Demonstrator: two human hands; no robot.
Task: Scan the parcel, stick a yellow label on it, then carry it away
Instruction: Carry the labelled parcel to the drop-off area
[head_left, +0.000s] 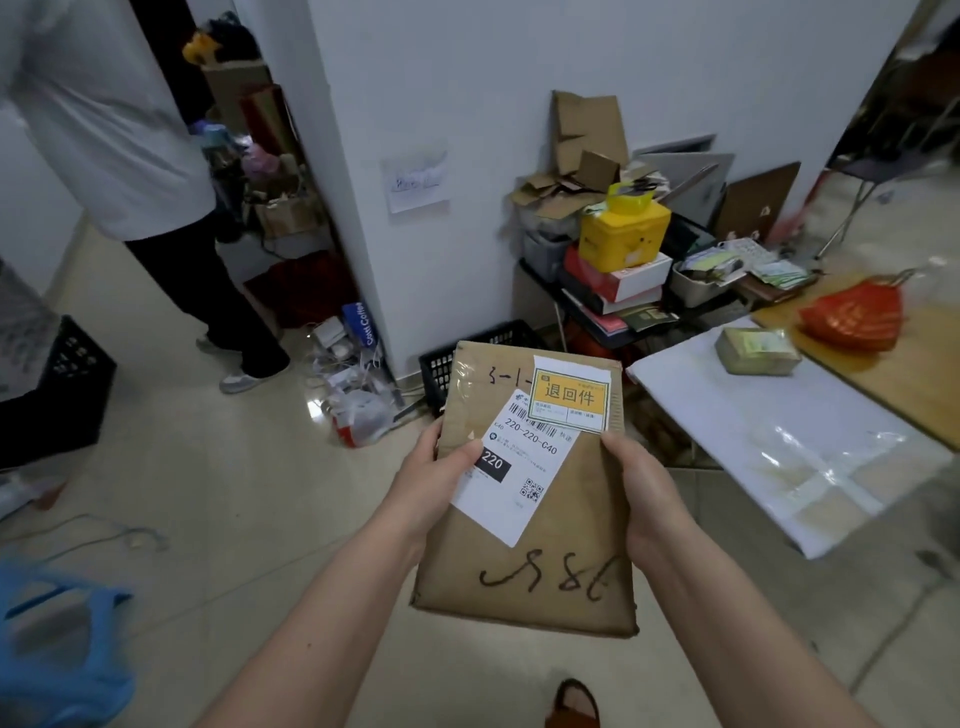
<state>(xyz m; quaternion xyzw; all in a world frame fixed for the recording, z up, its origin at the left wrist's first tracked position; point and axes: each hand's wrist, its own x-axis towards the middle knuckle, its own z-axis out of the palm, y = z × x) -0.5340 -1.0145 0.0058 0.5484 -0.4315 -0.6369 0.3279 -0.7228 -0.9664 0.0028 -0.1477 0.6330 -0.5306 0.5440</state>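
A flat brown cardboard parcel (561, 525) with black handwriting is held in the air in front of me. A white shipping label (519, 467) lies across its top face, and a yellow label (570, 401) with black characters is stuck near the far right corner, overlapping the white one. My left hand (434, 478) grips the parcel's left edge, thumb on top beside the white label. My right hand (644, 499) grips the right edge, thumb just below the yellow label.
A person in a white shirt (104, 119) stands at the left. A black crate (467, 364) sits on the floor by the white pillar (467, 104). A low stand holds a yellow box (623, 234) and clutter. To the right, a white-covered table (779, 441) carries a small package (756, 351).
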